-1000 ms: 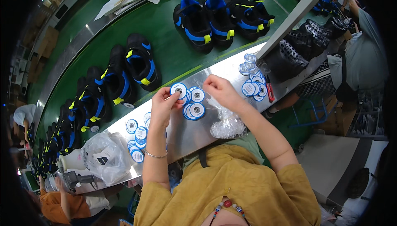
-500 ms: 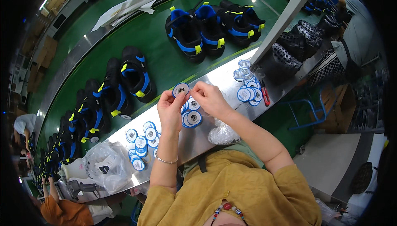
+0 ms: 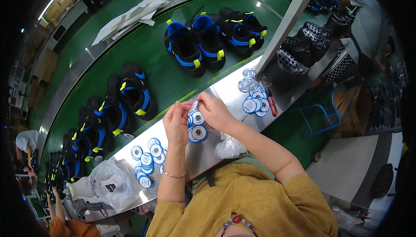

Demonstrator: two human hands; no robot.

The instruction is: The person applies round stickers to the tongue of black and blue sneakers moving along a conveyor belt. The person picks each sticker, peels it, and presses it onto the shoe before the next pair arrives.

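Observation:
A round blue-rimmed tag is held tilted, nearly edge-on, between my two hands above the metal bench. My left hand is closed, with thumb and fingers pinched at the tag's left edge. My right hand is closed too, its fingertips on the tag's right side; any string there is too fine to make out. Just below my hands lies a pile of the same round tags. More tags spread to the left of my left forearm, and another group lies to the right.
Black-and-blue shoes with yellow tabs line the green conveyor beyond the bench. Crumpled clear plastic sits near my right forearm. A plastic bag lies at the left, red-handled cutters at the right. A post rises at the far right.
The tag has turned from facing up to nearly edge-on. My right hand has shifted left and closed over its side, and my left hand's fingers have moved to its edge.

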